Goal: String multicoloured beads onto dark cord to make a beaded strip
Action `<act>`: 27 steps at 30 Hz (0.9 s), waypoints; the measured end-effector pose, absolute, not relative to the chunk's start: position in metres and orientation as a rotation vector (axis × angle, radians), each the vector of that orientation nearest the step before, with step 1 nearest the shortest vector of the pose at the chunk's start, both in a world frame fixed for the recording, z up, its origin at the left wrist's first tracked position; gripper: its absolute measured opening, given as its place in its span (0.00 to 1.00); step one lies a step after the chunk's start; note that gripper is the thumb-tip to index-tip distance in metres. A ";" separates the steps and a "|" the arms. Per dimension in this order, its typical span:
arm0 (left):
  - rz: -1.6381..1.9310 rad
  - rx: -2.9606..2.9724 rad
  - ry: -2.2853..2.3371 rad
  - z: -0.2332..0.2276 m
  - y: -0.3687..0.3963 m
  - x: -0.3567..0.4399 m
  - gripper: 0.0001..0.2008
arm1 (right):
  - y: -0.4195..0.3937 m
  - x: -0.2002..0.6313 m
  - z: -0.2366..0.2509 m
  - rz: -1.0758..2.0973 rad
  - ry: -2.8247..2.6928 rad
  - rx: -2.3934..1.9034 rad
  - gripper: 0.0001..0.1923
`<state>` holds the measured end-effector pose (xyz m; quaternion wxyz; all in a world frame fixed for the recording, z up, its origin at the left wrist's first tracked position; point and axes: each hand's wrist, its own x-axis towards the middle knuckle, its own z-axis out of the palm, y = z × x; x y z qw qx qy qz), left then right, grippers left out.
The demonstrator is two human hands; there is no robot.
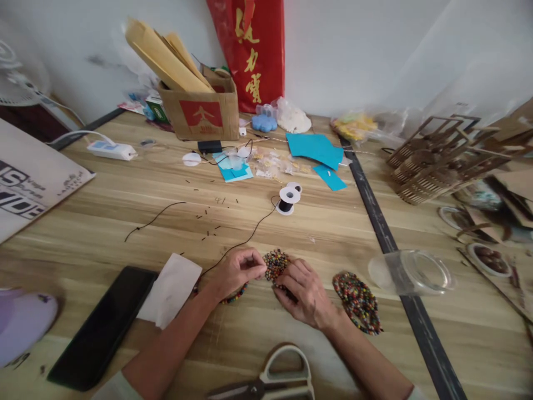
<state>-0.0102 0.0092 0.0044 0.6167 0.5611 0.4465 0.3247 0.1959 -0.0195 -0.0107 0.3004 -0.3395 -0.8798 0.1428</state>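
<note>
The red bag (253,50) bears gold Chinese characters — one reads 力. The board (31,180) at left shows large dark letters — cut off, unreadable.
</note>
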 end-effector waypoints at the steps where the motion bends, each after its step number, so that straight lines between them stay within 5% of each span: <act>1: 0.745 1.290 1.029 0.004 0.009 -0.010 0.10 | -0.020 0.196 -0.010 0.389 -2.331 -0.896 0.03; 27: 0.780 1.334 0.981 0.005 0.009 -0.011 0.11 | -0.019 0.197 -0.013 0.328 -2.395 -0.877 0.06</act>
